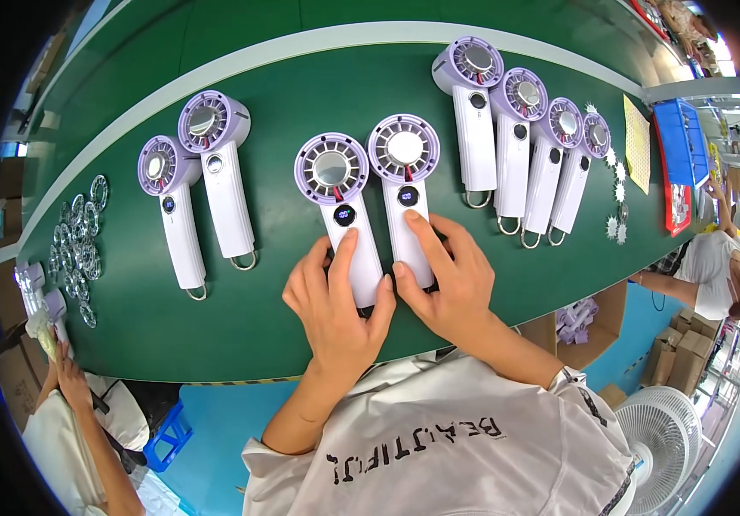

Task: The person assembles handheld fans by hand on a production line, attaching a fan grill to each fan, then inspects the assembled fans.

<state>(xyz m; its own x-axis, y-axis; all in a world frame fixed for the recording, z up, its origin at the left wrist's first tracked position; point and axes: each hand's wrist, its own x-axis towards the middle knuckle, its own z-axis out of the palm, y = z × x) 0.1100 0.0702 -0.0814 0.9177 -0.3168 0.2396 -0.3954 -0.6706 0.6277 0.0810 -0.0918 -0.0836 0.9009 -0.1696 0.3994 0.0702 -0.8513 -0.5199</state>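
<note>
At the middle of the frame, I see the person's left hand (335, 301) grasping the left fan (364, 245), which lies on the green bench (129, 327). Its index fingertip is placed on the white handle, just below the lit display (344, 215), and its thumb is against the right edge of this handle. The right hand (460, 288) has its grip loosely around the right fan (402, 236): the index fingertip touches the front, below a display which is also lit, and the thumb is on the left edge, lower down. These two fans lie side by side, their purple heads very close together.

In the upper left of the frame, two more fans (226, 198) are lying; in the upper right, four others (511, 163) make a slanting row. Clear rings (76, 232) are gathered at the left part of the bench, and white star-shaped pieces (612, 228) at the right. In the lower left, a co-worker's hand (71, 378) also shows.
</note>
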